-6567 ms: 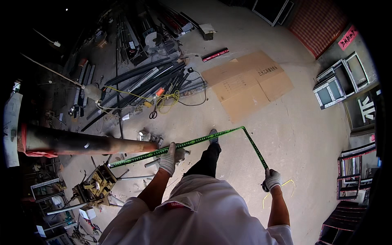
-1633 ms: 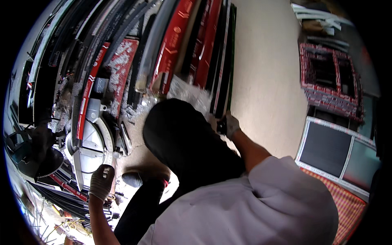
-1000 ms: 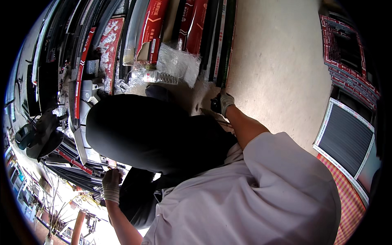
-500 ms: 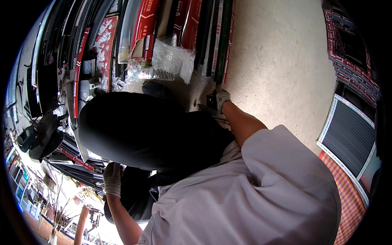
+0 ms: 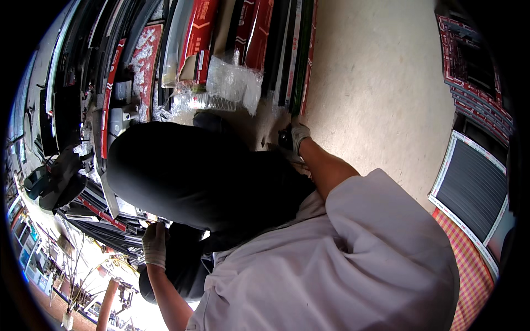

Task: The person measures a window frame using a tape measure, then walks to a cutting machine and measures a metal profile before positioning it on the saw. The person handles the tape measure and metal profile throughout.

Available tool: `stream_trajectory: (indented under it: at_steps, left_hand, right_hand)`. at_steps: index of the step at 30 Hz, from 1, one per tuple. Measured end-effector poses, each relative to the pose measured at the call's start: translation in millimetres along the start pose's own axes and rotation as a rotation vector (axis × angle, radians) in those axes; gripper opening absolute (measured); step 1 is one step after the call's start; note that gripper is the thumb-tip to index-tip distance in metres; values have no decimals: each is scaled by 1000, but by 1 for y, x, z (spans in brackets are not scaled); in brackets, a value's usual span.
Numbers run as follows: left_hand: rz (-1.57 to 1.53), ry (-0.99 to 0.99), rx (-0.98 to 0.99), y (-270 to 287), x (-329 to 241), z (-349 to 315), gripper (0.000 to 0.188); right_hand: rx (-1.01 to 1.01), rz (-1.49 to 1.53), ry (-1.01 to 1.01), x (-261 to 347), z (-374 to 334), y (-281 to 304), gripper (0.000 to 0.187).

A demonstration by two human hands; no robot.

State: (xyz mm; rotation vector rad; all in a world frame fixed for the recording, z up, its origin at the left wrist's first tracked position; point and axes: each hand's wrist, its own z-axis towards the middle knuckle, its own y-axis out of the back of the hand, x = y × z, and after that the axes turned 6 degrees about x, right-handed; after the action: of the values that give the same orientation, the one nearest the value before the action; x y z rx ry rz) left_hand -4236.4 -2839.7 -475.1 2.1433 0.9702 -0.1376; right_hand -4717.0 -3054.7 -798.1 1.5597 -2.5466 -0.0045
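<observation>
My left hand (image 5: pixel 154 245), in a pale knitted glove, is beside my dark-trousered leg at the lower left. Its fingers are curled together, and whatever they may hold is too small to make out. A bundle of long dark strips (image 5: pixel 102 230) lies beyond it. My right hand (image 5: pixel 298 135), gloved too, is closed at the near end of a long green-black strip (image 5: pixel 301 66) edged with red. Next to its fingers is a small black object (image 5: pixel 285 138), partly hidden. I cannot tell exactly what the right hand grips.
Long red-wrapped packages (image 5: pixel 197 27) and clear bubble wrap (image 5: pixel 234 83) lie ahead. A circular-bladed machine (image 5: pixel 63 182) stands at the left. On the right are stacked red-and-black frames (image 5: pixel 479 107), a white-edged dark panel (image 5: pixel 472 179) and checked cloth (image 5: pixel 466 256). Concrete floor (image 5: pixel 381 83) runs between.
My left hand has shifted slightly to the right and down, its fingers still together. My right hand stays at the strip's end with almost no movement.
</observation>
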Motion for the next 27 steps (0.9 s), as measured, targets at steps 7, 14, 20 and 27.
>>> stream_trajectory:
  at_steps: [7, 14, 20, 27]
  left_hand:
    - [348, -319, -91, -23, 50, 2, 8]
    - [-614, 263, -63, -24, -5, 4, 27]
    - [-549, 258, -48, -21, -4, 2, 28]
    - [-483, 198, -61, -26, -4, 4, 30]
  right_hand:
    - [242, 84, 252, -23, 72, 23, 42]
    - [-49, -117, 14, 16, -33, 4, 45]
    - [63, 19, 23, 17, -53, 2, 42]
    - [82, 23, 71, 12, -32, 16, 40]
